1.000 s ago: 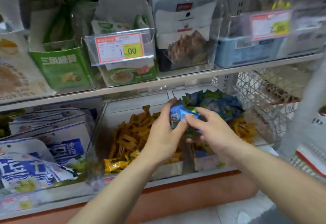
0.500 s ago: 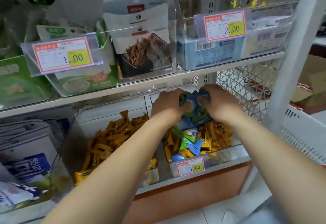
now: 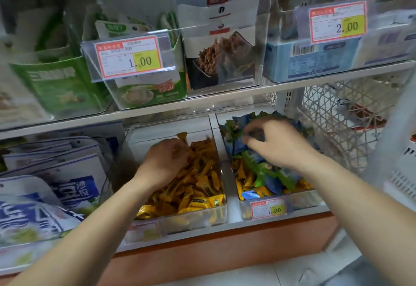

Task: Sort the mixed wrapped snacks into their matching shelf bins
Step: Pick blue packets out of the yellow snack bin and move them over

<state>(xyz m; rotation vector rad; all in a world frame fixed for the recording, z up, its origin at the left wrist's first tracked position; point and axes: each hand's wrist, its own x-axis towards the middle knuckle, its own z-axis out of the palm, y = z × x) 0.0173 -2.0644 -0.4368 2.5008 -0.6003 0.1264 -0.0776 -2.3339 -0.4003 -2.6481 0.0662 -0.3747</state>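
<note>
I am looking at a shop shelving unit with white shelves, a brown plinth under the lower shelf (image 3: 227, 224) and pale floor tile (image 3: 247, 274) below. On the upper shelf (image 3: 202, 102) stand clear bins of green and dark packets, with a 1.00 price tag (image 3: 129, 59) on the left and a 2.00 price tag (image 3: 337, 23) on the right. At the far left of the lower shelf lie blue-and-white bags (image 3: 56, 184), and a white mesh basket (image 3: 337, 128) hangs at the right. Two clear bins sit side by side in the middle. The left bin (image 3: 191, 218) holds only yellow wrapped snacks (image 3: 198, 186). The right bin (image 3: 301, 200) holds blue and green wrapped snacks (image 3: 265, 173) heaped over more yellow ones near its front, and carries a small price tag (image 3: 267, 210). Both forearms reach in from the near edge. My left hand (image 3: 166, 162) is palm down in the left bin, fingers curled with their tips buried among the yellow wrappers; I cannot tell whether they hold one. My right hand (image 3: 276, 144) is over the far part of the right bin, fingers and thumb curled and gripping the top of the blue and green heap.
</note>
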